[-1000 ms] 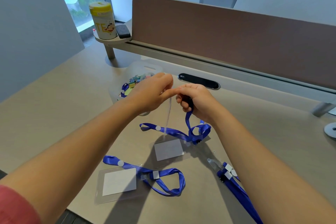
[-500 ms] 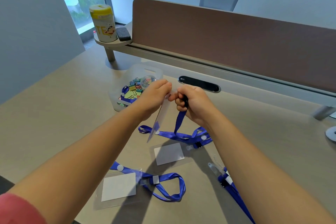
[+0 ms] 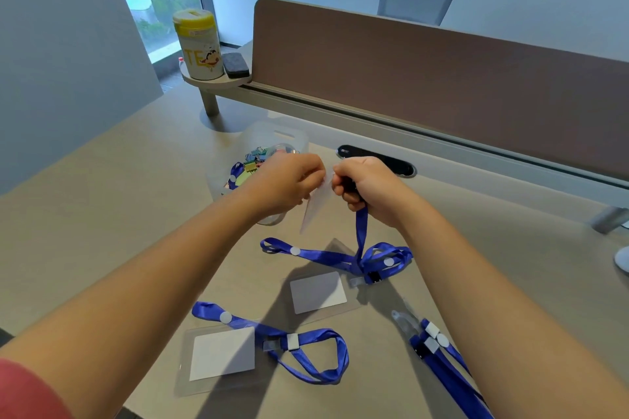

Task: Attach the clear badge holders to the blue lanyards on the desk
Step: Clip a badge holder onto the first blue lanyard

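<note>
My left hand [image 3: 289,182] pinches the top of a clear badge holder [image 3: 315,206] that hangs edge-on above the desk. My right hand [image 3: 369,189] grips the black clip end of a blue lanyard [image 3: 361,231], whose strap drops to a bunched loop [image 3: 381,258] on the desk. The two hands meet fingertip to fingertip. Below lie a badge holder with a white card [image 3: 318,292], and a second holder [image 3: 221,352] joined to another blue lanyard [image 3: 306,354]. A third lanyard [image 3: 442,364] runs off under my right forearm.
A clear tub of coloured binder clips [image 3: 258,160] stands just behind my left hand. A brown divider panel [image 3: 442,78] closes the back of the desk, with a black cable port [image 3: 377,160] before it. A yellow-lidded canister [image 3: 197,44] and eraser [image 3: 235,65] sit on a side shelf.
Both hands have stayed together above the desk. The clear holder has swung from thin edge-on to slanting down to the left, and the lanyard strap hangs straighter from my right hand.
</note>
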Motion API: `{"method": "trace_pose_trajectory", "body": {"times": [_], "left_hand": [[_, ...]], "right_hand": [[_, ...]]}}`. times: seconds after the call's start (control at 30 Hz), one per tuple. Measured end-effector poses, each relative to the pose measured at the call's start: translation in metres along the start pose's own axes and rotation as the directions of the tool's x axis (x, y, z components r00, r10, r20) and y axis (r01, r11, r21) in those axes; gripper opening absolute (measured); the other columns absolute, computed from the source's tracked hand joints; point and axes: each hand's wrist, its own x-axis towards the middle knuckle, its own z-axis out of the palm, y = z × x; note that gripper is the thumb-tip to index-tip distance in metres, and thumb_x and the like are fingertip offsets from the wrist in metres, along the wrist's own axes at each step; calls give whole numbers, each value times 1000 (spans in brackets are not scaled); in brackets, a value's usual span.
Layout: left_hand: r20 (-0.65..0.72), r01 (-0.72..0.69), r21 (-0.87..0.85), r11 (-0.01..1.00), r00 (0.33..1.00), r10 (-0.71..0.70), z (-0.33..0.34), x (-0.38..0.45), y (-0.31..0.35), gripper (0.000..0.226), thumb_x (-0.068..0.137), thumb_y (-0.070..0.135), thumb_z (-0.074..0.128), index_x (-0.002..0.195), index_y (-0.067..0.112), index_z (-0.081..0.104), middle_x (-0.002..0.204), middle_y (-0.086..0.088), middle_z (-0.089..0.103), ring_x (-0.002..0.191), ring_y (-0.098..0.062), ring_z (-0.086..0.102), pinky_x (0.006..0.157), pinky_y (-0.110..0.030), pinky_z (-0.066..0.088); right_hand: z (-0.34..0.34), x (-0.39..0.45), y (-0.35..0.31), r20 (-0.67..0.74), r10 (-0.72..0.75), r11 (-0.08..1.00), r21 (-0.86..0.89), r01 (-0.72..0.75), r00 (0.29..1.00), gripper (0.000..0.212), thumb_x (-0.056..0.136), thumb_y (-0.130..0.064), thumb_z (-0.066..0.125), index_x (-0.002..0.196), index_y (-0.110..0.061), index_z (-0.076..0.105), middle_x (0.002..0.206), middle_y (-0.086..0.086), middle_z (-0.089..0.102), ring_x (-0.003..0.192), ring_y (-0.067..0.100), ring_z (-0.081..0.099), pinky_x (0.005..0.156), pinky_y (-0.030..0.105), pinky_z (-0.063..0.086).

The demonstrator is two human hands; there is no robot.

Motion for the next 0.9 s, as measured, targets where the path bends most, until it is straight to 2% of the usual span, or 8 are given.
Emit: {"method": "trace_pose_trajectory", "body": {"times": [0.07,0.17,0.4,0.5,0.57,0.7,0.83,0.9], "left_hand": [[-25,-44,177,983,998,49,-1,1,1,27,95,20,38,107,7,58,103,-15,64,89,-23,58,60,-18,38],[-54,-87,295,951,993,108,-3,3,4,28,95,20,39,112,9,58,111,-14,65,97,-23,59,73,-19,34],[-42,-57,226,973,997,68,-4,-1,4,29,93,22,45,113,9,61,111,-12,67,98,-22,60,75,-21,40],[-82,-25,213,977,996,44,-2,0,3,28,92,22,47,110,8,63,107,-13,68,89,-20,57,74,-23,41],[-132,5,162,987,991,17,0,0,2,26,90,21,49,105,6,65,101,-14,69,81,-16,51,70,-25,43],[-189,58,-15,998,980,-60,3,2,1,22,88,17,52,96,1,66,84,-6,59,79,-15,48,56,-13,35],[-174,91,-281,955,974,-144,4,3,-1,15,84,7,55,84,-2,67,63,3,54,61,-10,50,63,-24,46],[-176,95,-350,932,970,-165,6,3,0,15,84,5,55,83,-4,67,61,5,53,59,-7,50,62,-21,46]], "right_hand": [[1,0,0,10,16,999,-36,-16,1000,33,91,-11,36,61,-13,47,58,3,44,49,10,29,50,22,26],[4,1,2,14,30,998,-48,-30,999,33,91,-11,36,60,-13,46,58,3,44,49,10,28,49,22,26],[7,1,4,12,12,998,-61,-11,1000,32,92,-11,35,62,-13,46,59,2,44,50,10,30,50,20,28],[9,2,4,9,-8,999,-48,8,1000,32,92,-10,35,62,-13,46,59,2,45,50,10,29,51,21,28],[10,3,4,4,-23,999,-31,23,1000,32,92,-11,36,62,-13,46,60,2,46,50,10,29,51,22,27],[14,5,5,-12,-76,997,10,76,997,33,91,-6,36,60,-11,45,59,4,46,50,11,31,49,21,28],[18,6,6,-79,-121,991,52,125,990,35,92,-4,36,59,-12,44,58,3,45,50,11,34,48,17,31],[20,6,8,-109,-137,989,43,142,985,35,93,-6,36,60,-13,44,58,2,43,52,10,35,49,16,33]]}}
